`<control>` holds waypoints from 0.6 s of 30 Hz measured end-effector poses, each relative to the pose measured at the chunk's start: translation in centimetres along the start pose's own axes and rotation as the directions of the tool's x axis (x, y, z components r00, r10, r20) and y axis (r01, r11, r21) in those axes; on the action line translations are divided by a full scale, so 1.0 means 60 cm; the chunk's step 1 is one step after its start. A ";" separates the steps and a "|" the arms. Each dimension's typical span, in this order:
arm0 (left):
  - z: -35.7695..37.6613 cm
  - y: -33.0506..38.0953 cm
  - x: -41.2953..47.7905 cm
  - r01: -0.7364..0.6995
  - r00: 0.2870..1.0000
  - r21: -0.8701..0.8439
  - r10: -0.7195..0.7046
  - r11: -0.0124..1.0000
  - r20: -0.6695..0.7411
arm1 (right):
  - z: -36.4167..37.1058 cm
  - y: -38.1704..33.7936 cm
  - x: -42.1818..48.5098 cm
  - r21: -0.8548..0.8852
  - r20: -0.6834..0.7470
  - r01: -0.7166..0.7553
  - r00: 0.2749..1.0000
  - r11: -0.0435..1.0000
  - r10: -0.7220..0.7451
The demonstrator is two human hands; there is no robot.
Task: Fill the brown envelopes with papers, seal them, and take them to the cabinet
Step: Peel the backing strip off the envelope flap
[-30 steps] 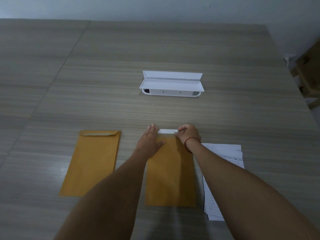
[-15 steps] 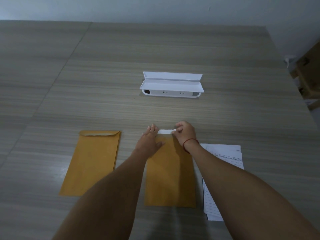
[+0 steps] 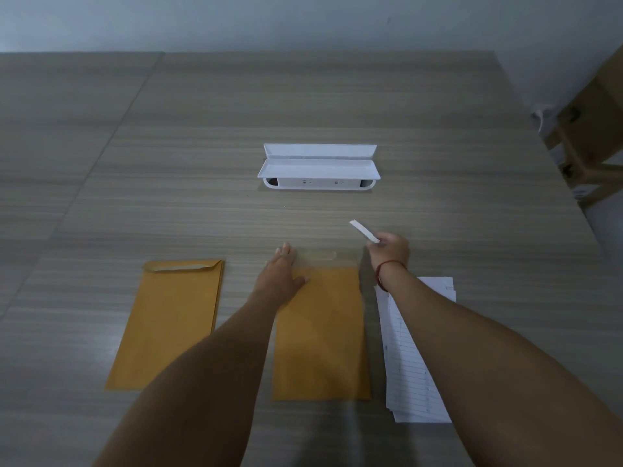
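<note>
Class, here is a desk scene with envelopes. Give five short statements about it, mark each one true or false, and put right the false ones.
1. The right hand pinches a white strip. True.
2. The left hand holds a pen. False: it lies flat on the middle envelope, near its top end.
3. Three brown envelopes lie on the table. False: there are only two; the second envelope lies to the left of the middle one.
4. A stack of lined papers lies just right of the middle envelope. True.
5. The white box sits between the two envelopes. False: it sits farther back on the table, beyond both hands.
</note>
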State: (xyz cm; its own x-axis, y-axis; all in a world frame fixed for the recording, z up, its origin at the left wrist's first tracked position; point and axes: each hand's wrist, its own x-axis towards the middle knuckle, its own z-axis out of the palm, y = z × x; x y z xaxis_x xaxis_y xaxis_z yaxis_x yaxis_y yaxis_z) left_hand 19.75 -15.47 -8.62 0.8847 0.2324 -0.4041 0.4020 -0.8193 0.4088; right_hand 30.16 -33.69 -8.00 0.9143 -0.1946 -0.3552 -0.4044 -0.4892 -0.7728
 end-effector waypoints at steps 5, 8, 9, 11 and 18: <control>-0.005 0.009 -0.002 0.012 0.998 -0.049 -0.015 0.999 -0.065 | 0.009 -0.003 -0.014 -0.104 0.080 0.106 0.992 0.989 -0.098; -0.012 0.017 0.000 0.001 0.996 0.035 0.002 0.999 -0.085 | 0.014 -0.008 -0.028 -0.299 0.212 0.348 0.932 0.888 -0.294; -0.013 0.019 -0.001 -0.003 0.994 0.076 0.011 0.997 -0.106 | 0.015 -0.010 -0.033 -0.333 0.297 0.416 0.898 0.846 -0.325; -0.010 0.020 -0.005 -0.023 0.985 0.142 0.047 0.990 -0.168 | 0.016 -0.012 -0.042 -0.387 0.432 0.496 0.842 0.777 -0.322; 0.008 0.039 -0.044 -0.081 0.963 0.246 0.140 0.966 -0.231 | 0.009 0.003 -0.083 -0.438 0.560 0.598 0.765 0.671 -0.317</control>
State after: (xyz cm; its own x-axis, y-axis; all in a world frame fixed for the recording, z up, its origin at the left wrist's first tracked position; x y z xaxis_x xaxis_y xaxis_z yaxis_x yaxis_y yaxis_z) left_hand 18.26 -18.26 -6.99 0.9626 0.2304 -0.1425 0.2583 -0.9391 0.2266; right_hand 25.52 -32.36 -6.64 0.8147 0.4824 -0.3219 0.2860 -0.8171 -0.5006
